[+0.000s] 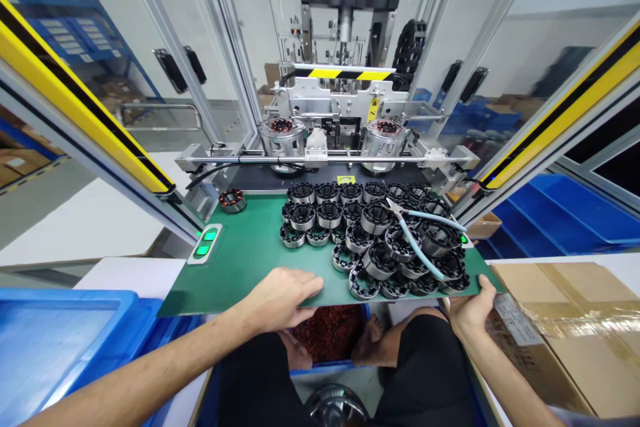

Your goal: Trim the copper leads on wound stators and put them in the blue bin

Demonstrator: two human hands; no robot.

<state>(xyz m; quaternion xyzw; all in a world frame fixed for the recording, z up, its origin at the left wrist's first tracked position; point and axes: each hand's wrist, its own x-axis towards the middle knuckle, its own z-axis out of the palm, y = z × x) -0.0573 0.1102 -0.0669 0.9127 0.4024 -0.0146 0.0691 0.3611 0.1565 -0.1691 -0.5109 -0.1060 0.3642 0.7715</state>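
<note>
My left hand point(283, 297) lies on the front edge of a green tabletop point(250, 260), fingers stretched out, holding nothing. At the right front corner, my right hand point(473, 307) closes around the edge of that tabletop; some of its fingers are hidden. Between the hands, black-and-silver ring-shaped motor stator cores point(364, 281) stand in rows and stacks. Blue-handled pliers point(417, 240) rest open on top of them. One stator wound with copper point(233, 200) sits alone at the back left.
Behind the tabletop stands a machine with two metal fixtures point(283, 143), each topped by a copper-wound stator. Yellow-and-black posts flank it. A green-lit button panel point(204, 244) is at left. Blue trays point(65, 340) lie left, a cardboard box point(565, 320) right. A bin of copper scraps point(333, 337) sits below.
</note>
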